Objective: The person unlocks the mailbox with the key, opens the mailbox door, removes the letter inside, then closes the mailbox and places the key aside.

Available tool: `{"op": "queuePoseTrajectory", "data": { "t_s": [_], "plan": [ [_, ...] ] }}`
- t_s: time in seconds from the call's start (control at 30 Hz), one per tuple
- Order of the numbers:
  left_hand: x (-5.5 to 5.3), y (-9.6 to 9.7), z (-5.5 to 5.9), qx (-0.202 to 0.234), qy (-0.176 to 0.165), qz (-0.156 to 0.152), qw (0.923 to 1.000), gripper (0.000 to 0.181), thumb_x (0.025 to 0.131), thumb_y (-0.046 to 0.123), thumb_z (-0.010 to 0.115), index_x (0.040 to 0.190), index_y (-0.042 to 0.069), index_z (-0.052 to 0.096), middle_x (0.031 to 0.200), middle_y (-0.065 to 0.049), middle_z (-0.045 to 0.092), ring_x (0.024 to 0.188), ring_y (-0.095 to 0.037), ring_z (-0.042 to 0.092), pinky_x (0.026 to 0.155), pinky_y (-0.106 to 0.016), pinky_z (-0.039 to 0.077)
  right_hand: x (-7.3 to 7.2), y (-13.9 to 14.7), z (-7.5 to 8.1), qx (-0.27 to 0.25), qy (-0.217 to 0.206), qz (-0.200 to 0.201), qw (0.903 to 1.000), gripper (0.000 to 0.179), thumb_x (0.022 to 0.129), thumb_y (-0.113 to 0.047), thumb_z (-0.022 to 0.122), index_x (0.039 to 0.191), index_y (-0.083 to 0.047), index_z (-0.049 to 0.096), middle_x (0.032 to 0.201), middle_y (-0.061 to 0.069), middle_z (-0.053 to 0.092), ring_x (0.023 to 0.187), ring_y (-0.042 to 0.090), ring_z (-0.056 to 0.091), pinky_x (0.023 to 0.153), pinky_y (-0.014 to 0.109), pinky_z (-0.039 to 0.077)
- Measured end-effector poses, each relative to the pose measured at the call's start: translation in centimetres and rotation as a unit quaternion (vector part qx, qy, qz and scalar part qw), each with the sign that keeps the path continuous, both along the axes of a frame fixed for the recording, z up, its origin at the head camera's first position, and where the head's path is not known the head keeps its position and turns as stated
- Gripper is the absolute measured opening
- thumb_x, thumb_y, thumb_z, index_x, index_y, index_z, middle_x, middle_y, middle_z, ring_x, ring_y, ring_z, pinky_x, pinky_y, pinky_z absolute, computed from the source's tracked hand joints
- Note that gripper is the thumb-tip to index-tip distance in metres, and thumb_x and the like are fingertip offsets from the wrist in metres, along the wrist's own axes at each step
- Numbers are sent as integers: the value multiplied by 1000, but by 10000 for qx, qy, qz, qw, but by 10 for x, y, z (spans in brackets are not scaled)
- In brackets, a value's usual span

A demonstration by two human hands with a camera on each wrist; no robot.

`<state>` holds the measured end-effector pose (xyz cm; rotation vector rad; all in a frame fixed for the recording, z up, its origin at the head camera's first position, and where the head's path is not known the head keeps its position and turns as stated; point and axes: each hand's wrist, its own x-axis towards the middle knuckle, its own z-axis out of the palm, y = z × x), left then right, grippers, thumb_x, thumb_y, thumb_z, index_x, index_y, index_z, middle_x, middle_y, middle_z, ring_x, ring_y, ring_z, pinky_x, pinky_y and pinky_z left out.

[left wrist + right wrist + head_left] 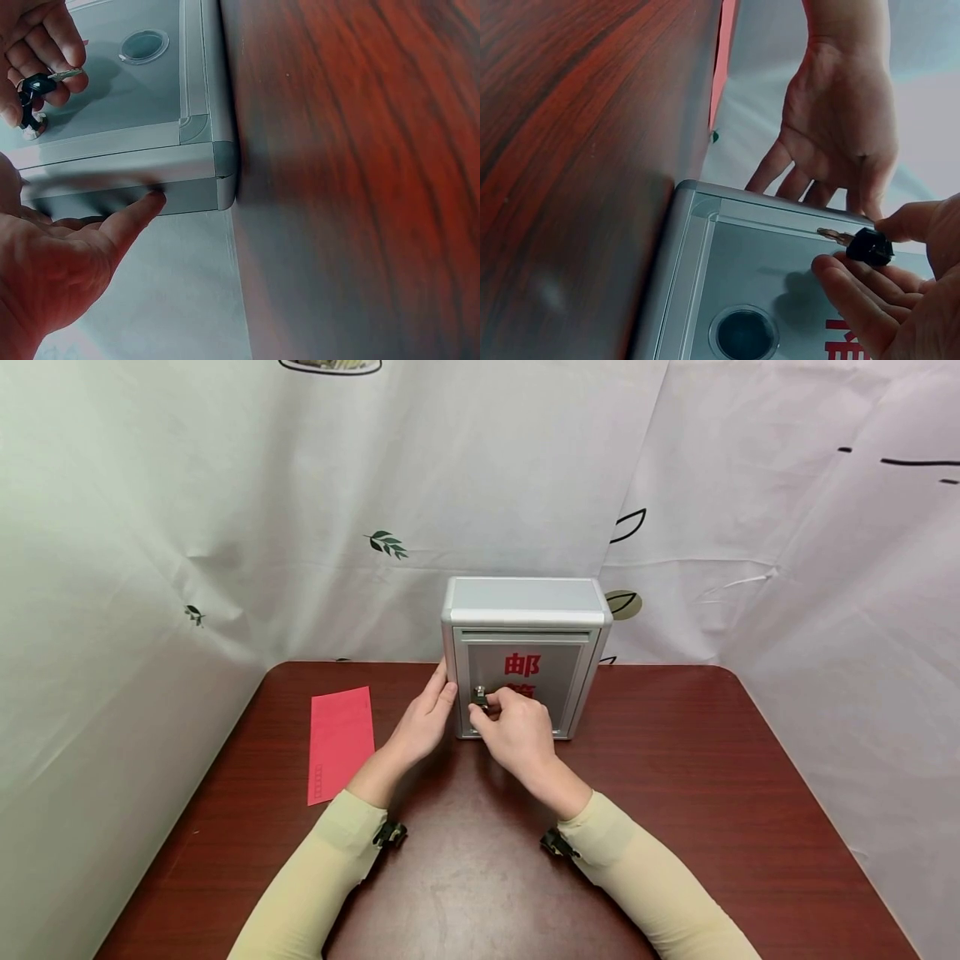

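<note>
A silver metal mailbox (527, 602) with red characters stands upright at the table's back. My left hand (426, 720) rests against its left side, palm and extended fingers along the wall. At the lock on the left of the front door, my right hand (517, 727) holds a black-headed key (482, 700) between thumb and fingers. In the left wrist view, one key meets the lock (34, 127), and a second key (64, 74) hangs with its blade pointing away. In the right wrist view that loose key's black head (870, 247) shows near my thumb.
A red envelope (341, 745) lies flat on the brown wooden table (465, 893), left of the mailbox. White patterned cloth (510, 468) hangs behind and on both sides. A round window (744, 333) is set low in the mailbox door.
</note>
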<state>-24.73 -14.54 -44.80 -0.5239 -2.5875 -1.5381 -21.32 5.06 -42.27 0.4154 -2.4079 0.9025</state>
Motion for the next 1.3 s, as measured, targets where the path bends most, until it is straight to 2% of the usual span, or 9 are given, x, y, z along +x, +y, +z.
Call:
{"op": "queuePoseTrajectory", "data": {
  "t_s": [0.3, 0.67, 0.83, 1.0, 1.13, 1.3],
  "plan": [
    [0, -1, 1, 10, 17, -28, 10000, 63, 122, 45, 39, 181, 36, 17, 181, -1, 32, 163, -29, 37, 130, -59, 32, -1, 1, -1, -12, 70, 44, 10000, 22, 92, -24, 86, 98, -3, 82, 83, 6, 82, 69, 26, 75, 64, 47, 60],
    [0, -2, -1, -6, -55, 31, 10000, 63, 122, 48, 39, 180, 37, 18, 181, 1, 32, 162, -28, 38, 130, -59, 33, 7, 0, 3, -22, -57, 102, 9999, 21, 91, -25, 87, 95, -4, 83, 79, 5, 80, 69, 26, 75, 65, 48, 61],
    [0, -2, -1, 18, -60, 34, 10000, 63, 121, 50, 40, 180, 40, 18, 180, 1, 34, 161, -29, 40, 128, -60, 35, 14, 0, 9, -237, -625, 340, 9972, 20, 93, -27, 85, 96, -7, 83, 81, 2, 82, 72, 18, 78, 68, 42, 62],
    [0, -2, 0, 63, -62, -16, 10000, 63, 121, 49, 40, 180, 42, 17, 181, 3, 32, 162, -29, 39, 128, -61, 35, 18, 4, 19, -630, -1395, 670, 9859, 19, 96, -31, 85, 97, -11, 84, 82, -4, 81, 75, 8, 77, 72, 37, 62],
    [0, -2, 0, 81, -73, -20, 9999, 63, 121, 50, 40, 180, 42, 17, 181, 3, 32, 162, -29, 39, 128, -61, 35, 22, 10, 24, -742, -1756, 845, 9780, 18, 97, -30, 84, 98, -12, 85, 83, -7, 80, 75, 5, 73, 73, 35, 61],
    [0, -1, 0, 90, -95, 9, 9999, 63, 121, 51, 40, 179, 43, 18, 181, 3, 33, 161, -29, 40, 128, -60, 35, 24, 19, 24, -900, -2423, 1214, 9584, 19, 100, -28, 82, 104, -10, 85, 79, -3, 79, 73, 11, 74, 69, 32, 57]
  ]
}}
